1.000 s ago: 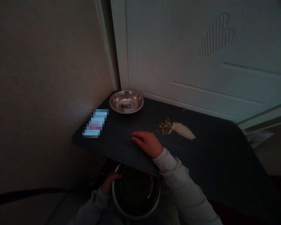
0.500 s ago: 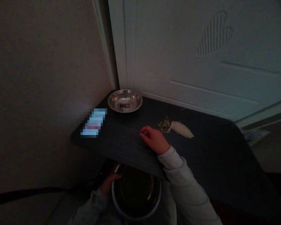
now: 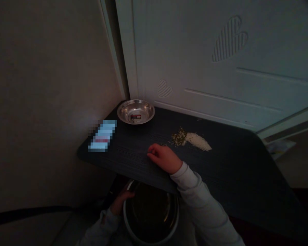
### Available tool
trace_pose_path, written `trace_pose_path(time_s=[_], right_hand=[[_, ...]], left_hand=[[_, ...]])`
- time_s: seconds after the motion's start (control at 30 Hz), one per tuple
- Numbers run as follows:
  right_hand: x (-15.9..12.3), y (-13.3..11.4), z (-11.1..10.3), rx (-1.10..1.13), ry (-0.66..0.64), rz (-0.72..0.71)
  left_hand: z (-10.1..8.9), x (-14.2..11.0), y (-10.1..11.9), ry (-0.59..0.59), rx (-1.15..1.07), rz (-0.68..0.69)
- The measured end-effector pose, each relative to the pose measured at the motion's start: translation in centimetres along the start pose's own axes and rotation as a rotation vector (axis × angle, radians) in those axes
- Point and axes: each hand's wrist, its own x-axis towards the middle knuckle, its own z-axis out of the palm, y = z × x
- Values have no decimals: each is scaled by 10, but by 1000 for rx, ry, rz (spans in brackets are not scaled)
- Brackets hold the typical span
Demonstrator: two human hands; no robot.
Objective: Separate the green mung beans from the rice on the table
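My right hand (image 3: 163, 157) rests on the dark tabletop (image 3: 233, 164) with its fingers curled down against the surface, just left of a small heap of white grains and darker green bits (image 3: 191, 139). What the fingers hold, if anything, is hidden. Below the table's near edge my left hand (image 3: 121, 201) grips the rim of a large dark metal bowl (image 3: 151, 215). Both arms wear pale sleeves.
A small shiny steel dish (image 3: 136, 111) stands in the table's far left corner. A phone with a lit screen (image 3: 102, 135) lies at the left edge. A white panelled door (image 3: 207, 61) stands behind the table and a plain wall (image 3: 48, 89) to the left.
My right hand went right toward the heap, then slid back left and nearer the table's front edge. The left hand stays on the bowl's rim.
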Motion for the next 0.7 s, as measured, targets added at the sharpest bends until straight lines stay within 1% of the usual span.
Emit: trace_pose_path(time_s=[0.13,0.33,0.47,0.57,0.7], right_hand=[[-1,0,1,10,-12,0],[-3,-1,2,28,-40,-20],[-5,-3,3,8,-68,-46],[-8,-7,5,-34,-89,-76],[-11,-11,9,-65,-121,-121]], left_hand=[[4,-2,5,40,35,-13],[10,-10,14,80,34,15],[6,-11,11,28,32,35],[1,-10,7,43,14,-5],[-1,-13,8,72,4,9]])
